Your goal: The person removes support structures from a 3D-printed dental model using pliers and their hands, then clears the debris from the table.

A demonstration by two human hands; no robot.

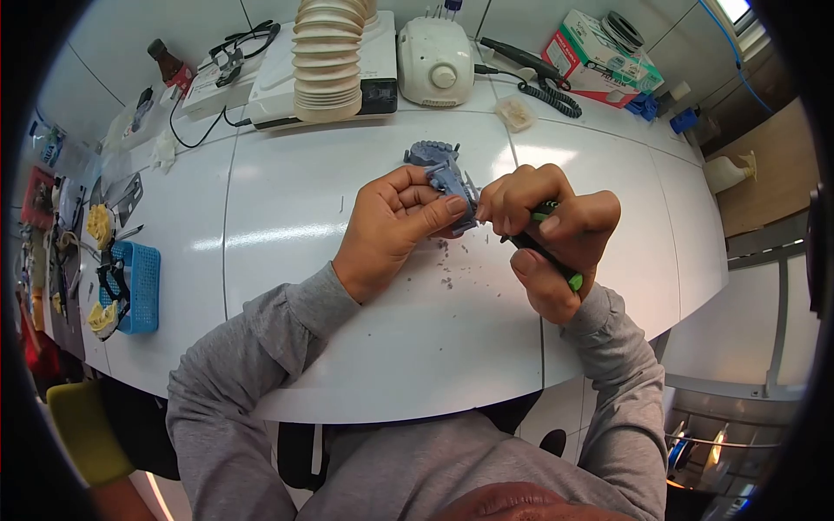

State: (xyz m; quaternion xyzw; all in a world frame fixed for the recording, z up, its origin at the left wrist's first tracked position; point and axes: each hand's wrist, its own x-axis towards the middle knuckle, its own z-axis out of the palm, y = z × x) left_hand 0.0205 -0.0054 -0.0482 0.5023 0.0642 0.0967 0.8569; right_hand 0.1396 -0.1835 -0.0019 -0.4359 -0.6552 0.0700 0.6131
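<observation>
My left hand (391,217) is closed around a blue-grey dental model piece (453,193), pinching it between thumb and fingers above the table. Thin strut-like bits stick out from its upper side. Another blue-grey dental model (432,153), with a curved row of teeth, lies on the table just beyond. My right hand (560,230) is wrapped round a tool with black-and-green handles (546,253); its working end is mostly hidden by the fingers. The right fingertips are right at the edge of the held piece. Small grey crumbs (446,282) are scattered on the table below.
Along the back of the white table (417,347) stand a ribbed hose (328,61), a white control box (436,65), a black handpiece (521,59) and a carton (599,61). At left is a blue basket (141,286) beside yellowish models (100,226). A small clear box (516,114) sits behind my hands.
</observation>
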